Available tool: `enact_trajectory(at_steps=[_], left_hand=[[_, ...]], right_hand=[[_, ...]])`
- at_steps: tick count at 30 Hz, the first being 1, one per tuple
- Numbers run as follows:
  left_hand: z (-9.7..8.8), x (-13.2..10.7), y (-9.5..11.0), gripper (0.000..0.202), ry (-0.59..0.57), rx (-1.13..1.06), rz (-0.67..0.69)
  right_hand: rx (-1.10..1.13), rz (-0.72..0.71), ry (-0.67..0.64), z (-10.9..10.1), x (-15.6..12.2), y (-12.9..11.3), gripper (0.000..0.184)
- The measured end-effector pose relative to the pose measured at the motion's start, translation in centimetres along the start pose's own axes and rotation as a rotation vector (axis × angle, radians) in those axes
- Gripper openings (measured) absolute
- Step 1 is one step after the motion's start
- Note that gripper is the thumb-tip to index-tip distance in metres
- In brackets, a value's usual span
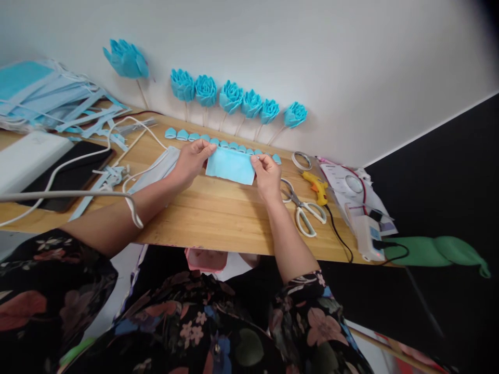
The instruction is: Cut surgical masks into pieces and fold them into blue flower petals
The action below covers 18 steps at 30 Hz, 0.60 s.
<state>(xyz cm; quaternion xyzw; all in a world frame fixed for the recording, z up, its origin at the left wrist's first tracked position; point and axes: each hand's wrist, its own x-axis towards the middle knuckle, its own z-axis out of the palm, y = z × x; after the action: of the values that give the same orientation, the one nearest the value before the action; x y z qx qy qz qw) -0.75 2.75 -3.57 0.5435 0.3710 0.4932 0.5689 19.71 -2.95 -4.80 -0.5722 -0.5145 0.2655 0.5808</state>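
A light blue rectangular piece of mask fabric (231, 165) is held over the wooden table (202, 213). My left hand (192, 161) pinches its upper left corner. My right hand (265, 174) pinches its right edge. Both hands are closed on the piece. Just behind it lies a row of several small folded blue petals (187, 136). Under my left wrist lies a pale blue face mask (158, 169) with white ear loops.
Several blue fabric roses on sticks (230, 98) lean against the white wall. White-handled scissors (306, 213), a yellow glue gun (316, 185) and a tape roll (301, 160) lie to the right. A pile of masks and strips (50, 98) and a dark tablet (72, 171) lie to the left.
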Motion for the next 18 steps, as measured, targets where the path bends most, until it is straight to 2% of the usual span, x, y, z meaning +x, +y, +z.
enact_trajectory(at_steps=[9,18], left_hand=[[-0.24,0.35,-0.79,0.036,0.009,0.037,0.061],[-0.2,0.33,-0.74,0.027,0.019,0.057,0.061]], right_hand=[[0.02,-0.013,-0.01,0.17,-0.16,0.06,0.051],[0.028,0.012,-0.02,0.21,-0.21,0.04,0.05]])
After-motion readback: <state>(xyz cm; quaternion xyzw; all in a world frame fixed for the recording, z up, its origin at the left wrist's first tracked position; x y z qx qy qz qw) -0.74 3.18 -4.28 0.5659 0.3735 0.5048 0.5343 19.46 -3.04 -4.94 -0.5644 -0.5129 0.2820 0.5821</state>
